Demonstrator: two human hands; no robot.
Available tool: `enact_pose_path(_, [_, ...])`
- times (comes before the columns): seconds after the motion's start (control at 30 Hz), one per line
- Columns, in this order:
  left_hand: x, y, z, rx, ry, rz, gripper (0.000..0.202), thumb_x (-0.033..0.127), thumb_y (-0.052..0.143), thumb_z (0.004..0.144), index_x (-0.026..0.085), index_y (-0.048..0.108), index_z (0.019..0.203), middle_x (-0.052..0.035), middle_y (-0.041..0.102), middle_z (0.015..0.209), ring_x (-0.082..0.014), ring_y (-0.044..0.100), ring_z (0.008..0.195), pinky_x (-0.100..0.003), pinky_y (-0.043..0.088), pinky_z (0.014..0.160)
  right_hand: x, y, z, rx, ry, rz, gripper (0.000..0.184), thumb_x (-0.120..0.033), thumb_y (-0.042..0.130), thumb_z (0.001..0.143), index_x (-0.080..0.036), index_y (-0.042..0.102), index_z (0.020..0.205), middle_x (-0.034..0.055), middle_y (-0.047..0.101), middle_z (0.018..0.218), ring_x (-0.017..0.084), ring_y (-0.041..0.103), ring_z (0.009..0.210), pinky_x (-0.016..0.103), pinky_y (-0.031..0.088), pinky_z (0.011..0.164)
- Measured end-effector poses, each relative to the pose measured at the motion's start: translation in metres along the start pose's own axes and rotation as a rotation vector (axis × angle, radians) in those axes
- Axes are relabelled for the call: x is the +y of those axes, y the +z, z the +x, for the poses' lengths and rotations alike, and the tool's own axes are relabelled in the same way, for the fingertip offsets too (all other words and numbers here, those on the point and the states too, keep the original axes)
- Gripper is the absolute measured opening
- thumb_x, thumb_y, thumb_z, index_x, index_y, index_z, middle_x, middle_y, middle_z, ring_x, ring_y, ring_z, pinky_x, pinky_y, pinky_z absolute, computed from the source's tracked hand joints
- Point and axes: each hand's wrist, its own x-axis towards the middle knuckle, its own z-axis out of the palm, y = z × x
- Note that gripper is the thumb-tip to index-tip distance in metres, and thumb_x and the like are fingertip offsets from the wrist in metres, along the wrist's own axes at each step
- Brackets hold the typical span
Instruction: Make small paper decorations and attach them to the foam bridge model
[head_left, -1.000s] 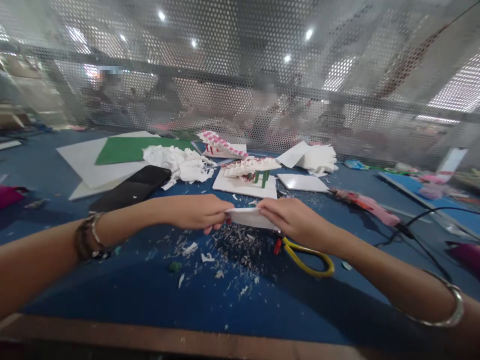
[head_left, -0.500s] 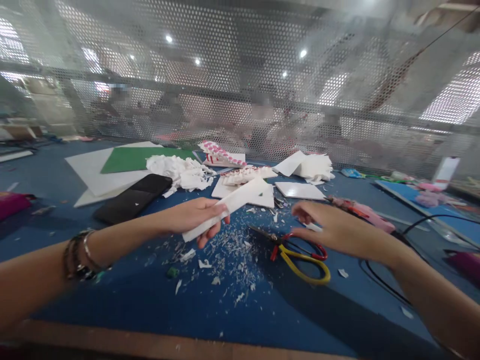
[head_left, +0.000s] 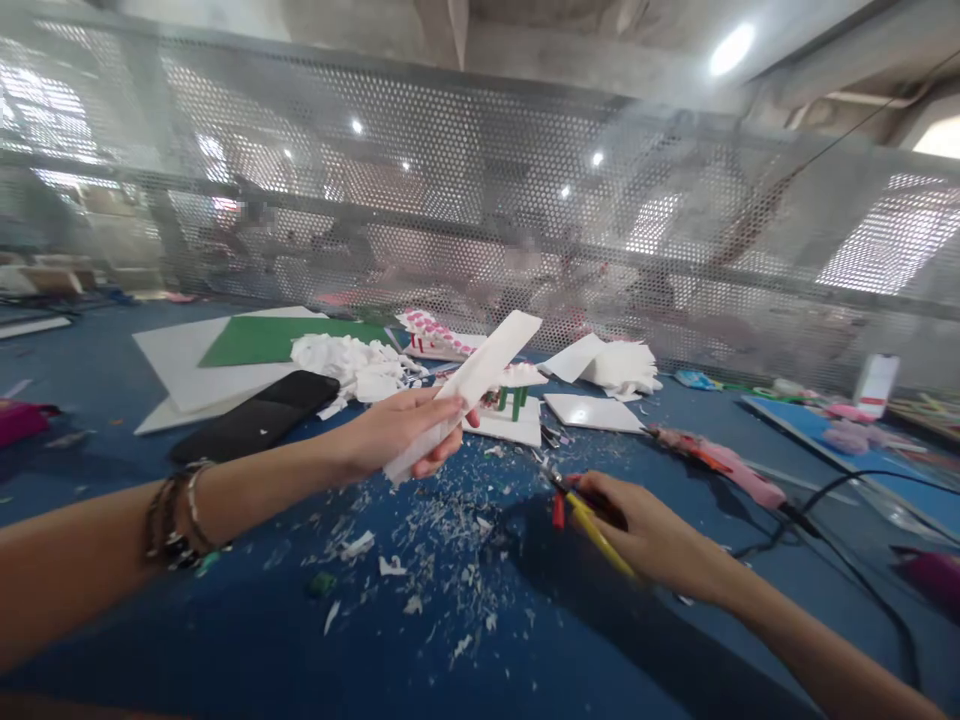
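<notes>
My left hand [head_left: 416,430] is closed round a long white paper strip [head_left: 491,360], which tilts up and to the right above the table. To the right, my right hand [head_left: 630,520] has its fingers wrapped round the scissors [head_left: 592,530], which have one yellow and one red handle. Their blades point away, toward the middle of the table. Behind the strip, a small model with green posts [head_left: 514,403] stands on a white base [head_left: 517,428], partly hidden by my left hand and the strip. Small white paper scraps [head_left: 442,540] lie scattered between my hands.
A black phone [head_left: 259,415], crumpled white paper strips [head_left: 352,362] and a green sheet [head_left: 277,340] lie at left. A pink glue gun [head_left: 720,465] with a black cable [head_left: 855,570] lies at right. Behind the table rises a perforated metal screen [head_left: 450,230].
My right hand has come down onto the scissors and closed round their handles. The paper strip in my left hand has risen slightly. The camera view has tilted upward.
</notes>
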Motion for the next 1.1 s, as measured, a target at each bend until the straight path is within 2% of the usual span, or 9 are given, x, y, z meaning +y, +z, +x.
enact_pose_path(0.17, [0.007, 0.004, 0.005, -0.017, 0.077, -0.022, 0.022, 0.026, 0.027, 0.087, 0.015, 0.043, 0.079, 0.0067, 0.041, 0.044, -0.0021, 0.032, 0.030, -0.016, 0.025, 0.034, -0.008, -0.010, 0.004, -0.099, -0.122, 0.342, 0.036, -0.049, 0.033, 0.079, -0.017, 0.049, 0.077, 0.0020, 0.050, 0.073, 0.013, 0.045, 0.067, 0.026, 0.039, 0.061])
enact_pose_path(0.23, [0.008, 0.005, 0.008, -0.021, 0.087, -0.008, 0.022, 0.026, 0.027, 0.087, 0.014, 0.044, 0.079, 0.0065, 0.042, 0.043, -0.0021, 0.033, 0.030, -0.015, 0.024, 0.033, -0.014, -0.013, 0.004, -0.124, -0.172, 0.380, 0.043, -0.056, 0.033, 0.076, -0.016, 0.050, 0.082, 0.0040, 0.050, 0.078, 0.015, 0.046, 0.071, 0.028, 0.040, 0.065])
enact_pose_path(0.37, [0.010, 0.002, 0.011, -0.029, 0.100, 0.042, 0.022, 0.028, 0.028, 0.086, 0.014, 0.044, 0.082, 0.0059, 0.045, 0.044, -0.0026, 0.035, 0.031, -0.015, 0.025, 0.033, -0.024, -0.016, 0.006, -0.212, -0.261, 0.363, 0.075, -0.074, 0.038, 0.058, -0.014, 0.046, 0.102, 0.0093, 0.050, 0.090, 0.022, 0.048, 0.083, 0.036, 0.041, 0.072])
enact_pose_path(0.53, [0.010, -0.002, 0.015, 0.005, 0.072, 0.163, 0.024, 0.028, 0.027, 0.086, 0.016, 0.039, 0.070, 0.0061, 0.046, 0.043, -0.0035, 0.039, 0.031, -0.016, 0.027, 0.034, -0.032, -0.016, 0.017, -0.144, -0.287, 0.399, 0.084, -0.074, 0.039, 0.057, -0.012, 0.039, 0.113, 0.0156, 0.044, 0.111, 0.029, 0.039, 0.106, 0.043, 0.028, 0.092])
enact_pose_path(0.67, [0.004, -0.001, 0.017, -0.057, 0.073, 0.229, 0.025, 0.029, 0.028, 0.085, 0.016, 0.038, 0.067, 0.0058, 0.048, 0.045, -0.0042, 0.043, 0.032, -0.015, 0.031, 0.035, -0.039, -0.013, 0.026, -0.165, -0.265, 0.380, 0.090, -0.068, 0.048, 0.056, -0.010, 0.030, 0.122, 0.0187, 0.037, 0.121, 0.031, 0.035, 0.111, 0.045, 0.025, 0.093])
enact_pose_path(0.77, [0.002, -0.001, 0.017, -0.081, 0.101, 0.253, 0.025, 0.029, 0.029, 0.085, 0.015, 0.040, 0.068, 0.0058, 0.049, 0.047, -0.0038, 0.044, 0.032, -0.015, 0.032, 0.034, -0.041, -0.011, 0.031, -0.157, -0.290, 0.376, 0.090, -0.064, 0.051, 0.057, -0.008, 0.028, 0.123, 0.0185, 0.040, 0.119, 0.029, 0.039, 0.107, 0.043, 0.031, 0.090])
enact_pose_path(0.9, [0.006, -0.006, 0.017, -0.102, 0.161, 0.275, 0.027, 0.029, 0.029, 0.085, 0.014, 0.042, 0.068, 0.0054, 0.050, 0.048, -0.0026, 0.042, 0.029, -0.013, 0.032, 0.033, -0.045, -0.012, 0.038, -0.075, -0.347, 0.369, 0.082, -0.062, 0.052, 0.058, -0.012, 0.033, 0.119, 0.0140, 0.048, 0.106, 0.025, 0.046, 0.092, 0.040, 0.039, 0.079])
enact_pose_path(1.03, [0.013, -0.011, 0.016, -0.161, 0.163, 0.251, 0.027, 0.029, 0.028, 0.086, 0.014, 0.044, 0.071, 0.0046, 0.052, 0.047, -0.0027, 0.041, 0.027, -0.014, 0.032, 0.032, -0.054, -0.017, 0.043, 0.027, -0.435, 0.256, 0.059, -0.062, 0.049, 0.061, -0.014, 0.050, 0.095, 0.0074, 0.052, 0.082, 0.017, 0.047, 0.069, 0.031, 0.041, 0.061])
enact_pose_path(1.1, [0.015, -0.012, 0.015, -0.185, 0.152, 0.242, 0.027, 0.029, 0.028, 0.086, 0.014, 0.045, 0.072, 0.0042, 0.053, 0.046, -0.0036, 0.041, 0.027, -0.014, 0.031, 0.032, -0.057, -0.018, 0.045, 0.067, -0.464, 0.215, 0.050, -0.062, 0.046, 0.064, -0.016, 0.052, 0.081, 0.0044, 0.050, 0.073, 0.014, 0.044, 0.061, 0.028, 0.038, 0.054])
